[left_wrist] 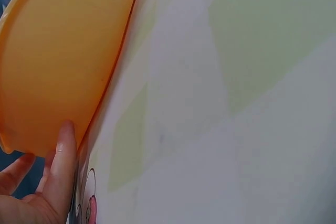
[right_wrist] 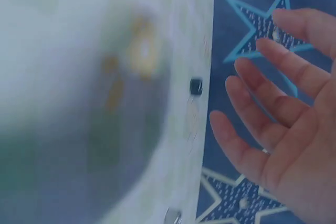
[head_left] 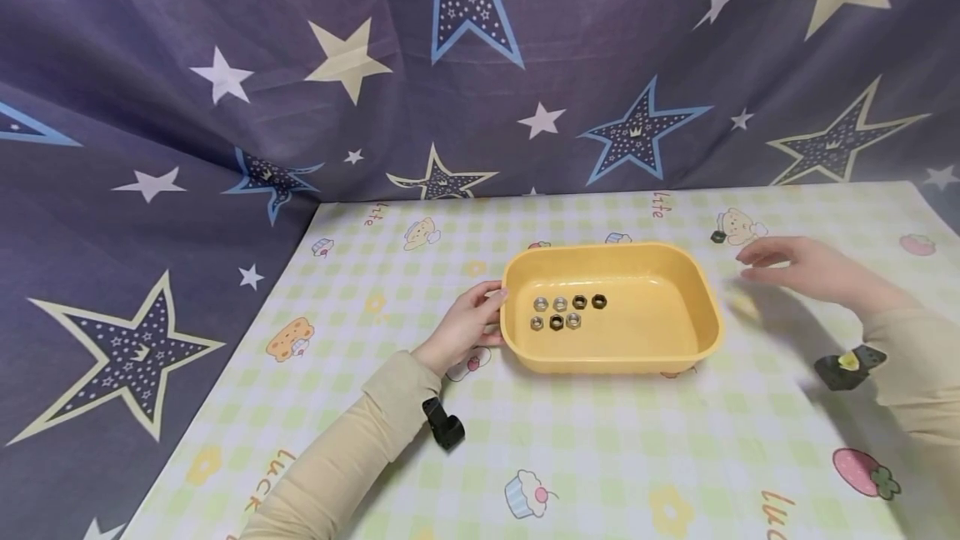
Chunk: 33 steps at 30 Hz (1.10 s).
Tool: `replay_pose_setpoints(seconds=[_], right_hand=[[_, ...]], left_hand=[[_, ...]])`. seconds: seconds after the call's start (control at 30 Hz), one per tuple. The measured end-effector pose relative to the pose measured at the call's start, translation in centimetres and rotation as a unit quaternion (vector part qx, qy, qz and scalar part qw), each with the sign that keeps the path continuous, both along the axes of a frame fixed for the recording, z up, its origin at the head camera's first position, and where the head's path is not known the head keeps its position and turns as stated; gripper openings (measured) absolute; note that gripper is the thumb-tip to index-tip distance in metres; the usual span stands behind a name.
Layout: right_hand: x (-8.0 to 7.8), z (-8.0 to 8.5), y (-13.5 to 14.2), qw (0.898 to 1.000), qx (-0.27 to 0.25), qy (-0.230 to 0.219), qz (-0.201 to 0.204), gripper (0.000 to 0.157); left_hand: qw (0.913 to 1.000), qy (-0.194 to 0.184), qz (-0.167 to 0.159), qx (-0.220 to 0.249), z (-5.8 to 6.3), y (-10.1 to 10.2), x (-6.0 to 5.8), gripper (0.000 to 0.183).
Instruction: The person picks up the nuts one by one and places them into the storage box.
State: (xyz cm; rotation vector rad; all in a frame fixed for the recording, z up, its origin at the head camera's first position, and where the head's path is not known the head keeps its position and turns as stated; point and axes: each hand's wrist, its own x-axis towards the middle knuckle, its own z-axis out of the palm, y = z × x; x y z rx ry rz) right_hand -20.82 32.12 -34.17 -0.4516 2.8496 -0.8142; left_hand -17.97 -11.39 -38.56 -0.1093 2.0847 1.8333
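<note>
A yellow plastic basin [head_left: 660, 332] stands mid-table. Several hex nuts [head_left: 557, 322], some silver and some black, lie on its floor in two rows toward the left. My left hand [head_left: 468, 323] touches the basin's left end; in the left wrist view a straight finger [left_wrist: 65, 148] rests against the outer wall. To the right of the basin, my right hand [head_left: 802, 269] is raised over the table with nothing visible in it. Its fingers are spread and slightly bent in the right wrist view. One black nut [head_left: 718, 237] lies on the cloth just beyond these fingertips.
A checked cloth [head_left: 600, 448] with printed cartoons covers the table. Behind and to the left hangs a dark curtain [head_left: 465, 115] with stars. Each wrist wears a small black camera. A shiny object [right_wrist: 172, 216] at the right wrist view's bottom edge is too cut off to name.
</note>
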Motion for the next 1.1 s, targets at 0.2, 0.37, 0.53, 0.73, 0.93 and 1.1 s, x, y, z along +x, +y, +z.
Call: replay_pose_setpoints(seconds=[0.2,0.37,0.53,0.73,0.93,1.1], right_hand=[[-0.3,-0.5,2.8,1.0,0.006,0.0,-0.02,0.036],[-0.4,-0.6,4.7,0.998,0.025,0.012,-0.048,0.041],[-0.4,-0.5,6.0,0.997,0.023,-0.004,-0.071,0.047],[-0.4,-0.2,7.5,0.994,0.044,-0.023,-0.096,0.052],[-0.2,-0.7,8.3,0.991,0.048,-0.007,-0.124,0.054],[0.1,-1.2,8.9,0.989,0.053,0.005,-0.14,0.056]], left_hand=[[1.0,-0.004,-0.006,-0.004,-0.1,-0.1,-0.2,0.043],[0.9999,-0.004,-0.007,-0.005,-0.1,0.0,-0.4,0.042],[1.0,-0.003,-0.002,-0.001,0.4,0.1,0.0,0.042],[1.0,-0.001,0.001,-0.002,0.4,0.2,0.1,0.041],[1.0,0.002,0.001,-0.006,-0.1,0.2,0.0,0.04],[1.0,0.004,-0.005,0.0,-0.1,0.2,0.1,0.041]])
